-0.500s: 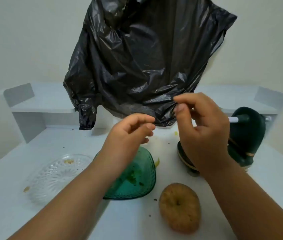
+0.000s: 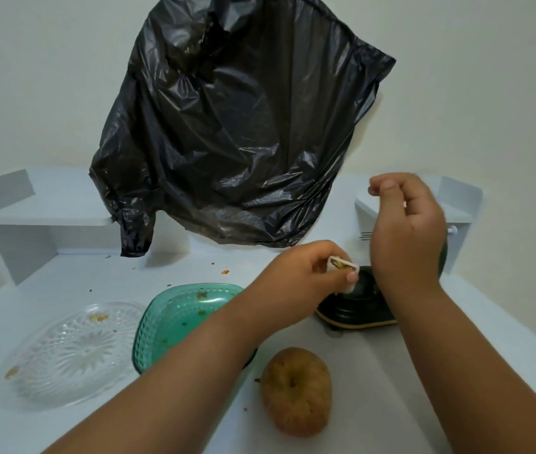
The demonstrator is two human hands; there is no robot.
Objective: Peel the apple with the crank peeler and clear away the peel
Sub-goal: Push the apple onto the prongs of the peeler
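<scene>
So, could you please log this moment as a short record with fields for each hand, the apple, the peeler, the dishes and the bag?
left hand: left hand pinches a small white part carrying bits of peel, above the peeler
right hand: right hand raised, fingertips pinched together; anything held is too small to tell
apple: apple lies on the table, near edge
peeler: dark green crank peeler stands behind the apple
dishes: green bowl beside clear glass plate, both with scraps
bag: black plastic bag hangs behind
</scene>
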